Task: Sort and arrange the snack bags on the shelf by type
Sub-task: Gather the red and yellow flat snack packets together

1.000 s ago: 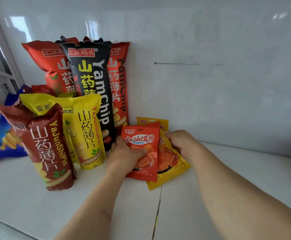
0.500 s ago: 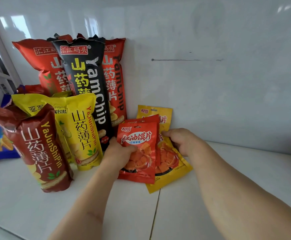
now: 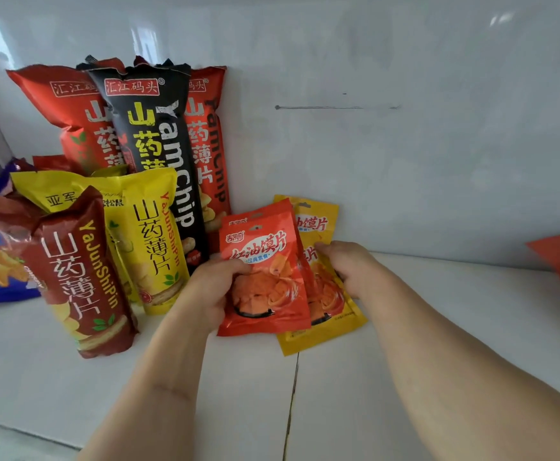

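Since half a second back, the small red pouch (image 3: 265,271) has come up off the shelf (image 3: 438,327) a bit and now tilts toward the back wall, so the little pouches look close to standing as their own group beside the tall yam chip bags (image 3: 159,154). Left hand (image 3: 205,291) pinches the red pouch's left edge, thumb on the front. Right hand (image 3: 348,267) curls round the yellow pouches (image 3: 318,224) behind it, near the shelf's back edge; I think there's two, hard to tell. All glossy crinkly foil: flat pouches here, puffy pillow bags to the left.
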`<state>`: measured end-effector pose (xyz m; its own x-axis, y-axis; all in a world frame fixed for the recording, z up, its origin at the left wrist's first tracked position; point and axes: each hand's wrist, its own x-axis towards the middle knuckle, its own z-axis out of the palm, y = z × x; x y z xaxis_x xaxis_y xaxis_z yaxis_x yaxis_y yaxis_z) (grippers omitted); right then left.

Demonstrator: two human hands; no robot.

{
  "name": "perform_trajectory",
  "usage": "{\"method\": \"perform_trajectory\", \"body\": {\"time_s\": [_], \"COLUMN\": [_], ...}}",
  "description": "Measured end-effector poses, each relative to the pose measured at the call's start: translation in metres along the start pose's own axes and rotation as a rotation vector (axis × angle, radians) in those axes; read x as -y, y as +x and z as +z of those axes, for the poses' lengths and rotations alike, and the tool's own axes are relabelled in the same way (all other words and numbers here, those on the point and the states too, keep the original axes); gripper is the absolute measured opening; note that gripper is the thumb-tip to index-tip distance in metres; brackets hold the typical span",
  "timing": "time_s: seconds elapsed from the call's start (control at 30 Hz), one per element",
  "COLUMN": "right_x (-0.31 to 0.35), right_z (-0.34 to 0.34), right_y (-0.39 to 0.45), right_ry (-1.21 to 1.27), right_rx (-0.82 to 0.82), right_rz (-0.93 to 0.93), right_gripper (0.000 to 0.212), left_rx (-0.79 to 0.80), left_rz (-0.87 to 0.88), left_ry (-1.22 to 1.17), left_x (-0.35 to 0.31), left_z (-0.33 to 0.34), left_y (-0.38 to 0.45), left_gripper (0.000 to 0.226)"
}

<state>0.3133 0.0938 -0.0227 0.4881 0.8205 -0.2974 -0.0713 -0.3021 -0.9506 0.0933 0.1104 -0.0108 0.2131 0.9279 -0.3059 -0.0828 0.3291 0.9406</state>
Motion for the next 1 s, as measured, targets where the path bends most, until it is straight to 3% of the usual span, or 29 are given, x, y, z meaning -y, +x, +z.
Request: {"method": "perform_trajectory", "body": {"time_s": [0.27, 0.4, 0.67, 1.0], "right_x": [-0.003, 0.002, 0.005, -0.015], "right_z": [-0.042, -0.075, -0.134, -0.166], "right_y": [-0.032, -0.052, -0.070, -0.058], "right_ry": [0.063, 0.052, -0.003, -0.055], "right_rx": [-0.197, -0.318, -0.510, -0.517], "right_rz": [-0.097, -0.146, -0.156, -0.120], "right_gripper": [0.016, 0.018, 0.025, 0.020], "left_rx": [0.144, 0.200, 0.147, 0.057], "left_rz": [-0.028, 0.003, 0.071, 0.140], "left_ry": [-0.052, -0.042, 0.097, 0.233], "left_x": [0.003, -0.001, 0.008, 0.026], "left_z": [0.016, 0.043, 0.098, 0.136], "left_y": [-0.009, -0.013, -0.011, -0.005], "left_gripper": [0.025, 0.011, 0.012, 0.010]}}
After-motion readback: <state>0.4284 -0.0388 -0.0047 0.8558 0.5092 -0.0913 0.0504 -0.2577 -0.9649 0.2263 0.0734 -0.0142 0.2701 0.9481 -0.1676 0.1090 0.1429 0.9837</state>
